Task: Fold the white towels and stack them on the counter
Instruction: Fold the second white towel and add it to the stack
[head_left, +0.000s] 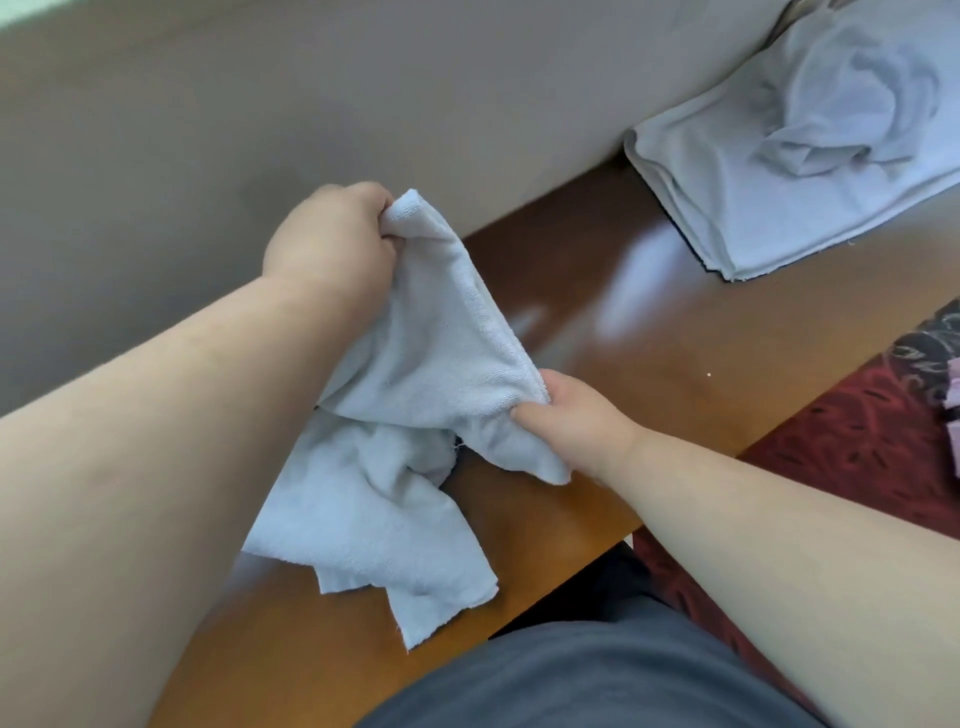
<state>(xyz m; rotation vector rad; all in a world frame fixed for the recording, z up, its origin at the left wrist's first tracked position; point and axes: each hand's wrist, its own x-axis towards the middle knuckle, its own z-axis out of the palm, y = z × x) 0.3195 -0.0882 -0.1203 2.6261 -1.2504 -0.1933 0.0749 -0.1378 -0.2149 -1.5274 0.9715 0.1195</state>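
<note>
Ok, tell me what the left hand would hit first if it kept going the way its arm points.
Most likely the grey wall. The left hand, gripping the towel, points up and away over the counter toward it. Nothing else shows in that line, though depth is hard to judge.

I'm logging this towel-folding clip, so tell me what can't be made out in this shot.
All in the head view:
- Left hand fingers: curled into the held towel, which hides them.
- Held towel's lower part: bunched, so its corners cannot be told apart.
- Towel pile: cut off by the right and top edges; count unclear.
- Counter: glare blurs its surface.
- Pink item: cut by the right edge, unidentifiable.
</note>
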